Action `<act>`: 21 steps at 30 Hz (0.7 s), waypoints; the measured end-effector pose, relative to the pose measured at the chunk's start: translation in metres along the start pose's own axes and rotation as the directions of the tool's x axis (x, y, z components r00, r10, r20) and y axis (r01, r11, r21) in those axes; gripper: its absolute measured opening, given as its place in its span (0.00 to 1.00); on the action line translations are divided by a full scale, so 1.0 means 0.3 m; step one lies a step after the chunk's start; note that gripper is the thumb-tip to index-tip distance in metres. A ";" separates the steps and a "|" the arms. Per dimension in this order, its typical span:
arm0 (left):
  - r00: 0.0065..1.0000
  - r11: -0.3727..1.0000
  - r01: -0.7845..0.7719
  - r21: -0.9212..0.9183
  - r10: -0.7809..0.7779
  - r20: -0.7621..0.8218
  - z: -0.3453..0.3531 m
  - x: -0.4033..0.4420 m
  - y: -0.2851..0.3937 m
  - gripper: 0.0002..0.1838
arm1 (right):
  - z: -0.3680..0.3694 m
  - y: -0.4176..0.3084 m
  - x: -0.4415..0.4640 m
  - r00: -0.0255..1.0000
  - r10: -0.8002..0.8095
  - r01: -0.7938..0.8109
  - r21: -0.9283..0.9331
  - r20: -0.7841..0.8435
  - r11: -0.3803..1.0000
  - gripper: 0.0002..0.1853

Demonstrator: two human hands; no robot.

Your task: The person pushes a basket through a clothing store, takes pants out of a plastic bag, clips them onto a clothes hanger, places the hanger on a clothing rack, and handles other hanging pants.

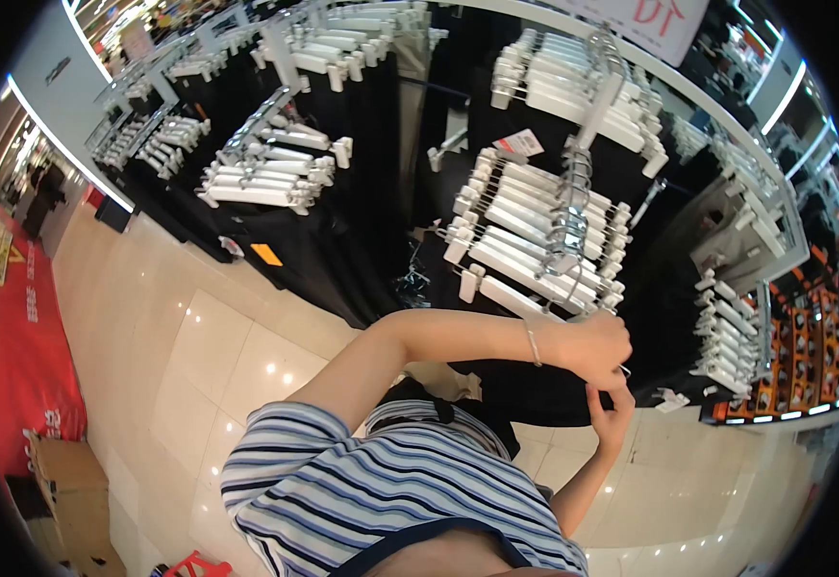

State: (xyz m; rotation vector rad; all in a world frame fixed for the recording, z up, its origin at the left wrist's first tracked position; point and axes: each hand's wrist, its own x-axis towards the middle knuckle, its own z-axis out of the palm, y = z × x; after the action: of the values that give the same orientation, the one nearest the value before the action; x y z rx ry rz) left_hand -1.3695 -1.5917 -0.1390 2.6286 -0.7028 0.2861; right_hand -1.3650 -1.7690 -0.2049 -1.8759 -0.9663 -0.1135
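My left hand [588, 348], with a thin bracelet at its wrist, is closed in front of the nearest rack of black garments. Just below it my right hand [613, 412] has its fingers pinched together, meeting the left hand. A small dark and shiny bit shows between the two hands, too little of it to name. Close above the left hand, white clip hangers [525, 252] hang in a row on a metal display arm [578, 159]. Black garments [544, 389] hang from them, behind and below my hands.
More white hangers [275, 168] with black garments hang at the left, and another row of hangers [727, 332] is at the right. Orange shelving [804, 356] stands far right. A red cloth [15, 327] and a cardboard box [71, 490] are at the left.
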 end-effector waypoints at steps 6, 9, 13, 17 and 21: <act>0.998 0.999 -0.049 0.000 0.049 0.040 0.078 0.053 0.008 0.17 | -0.005 0.010 -0.015 0.998 0.054 -0.055 -0.026 -0.010 0.998 0.08; 0.979 0.995 -0.061 -0.073 0.045 -0.198 0.085 0.030 -0.007 0.16 | 0.009 -0.011 0.001 0.999 0.006 -0.007 -0.036 -0.037 0.999 0.07; 0.937 0.961 0.088 -0.261 -0.168 -0.305 0.066 0.027 -0.021 0.23 | 0.006 -0.022 0.006 1.000 0.002 -0.003 -0.050 -0.015 0.999 0.07; 0.966 0.957 0.177 -0.228 -0.213 -0.147 0.065 0.056 -0.041 0.28 | -0.009 -0.027 0.014 0.990 0.125 -0.123 -0.047 0.064 0.991 0.06; 0.891 1.000 0.018 -0.001 -0.016 -0.454 0.066 0.027 -0.023 0.27 | 0.007 -0.027 0.035 0.999 0.028 -0.029 -0.037 -0.028 0.999 0.07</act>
State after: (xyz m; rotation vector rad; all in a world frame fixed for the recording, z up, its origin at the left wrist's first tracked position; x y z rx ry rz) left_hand -1.3572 -1.5984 -0.1565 2.4286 -0.5137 0.8640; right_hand -1.3638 -1.7596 -0.1952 -1.9173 -0.9244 -0.1405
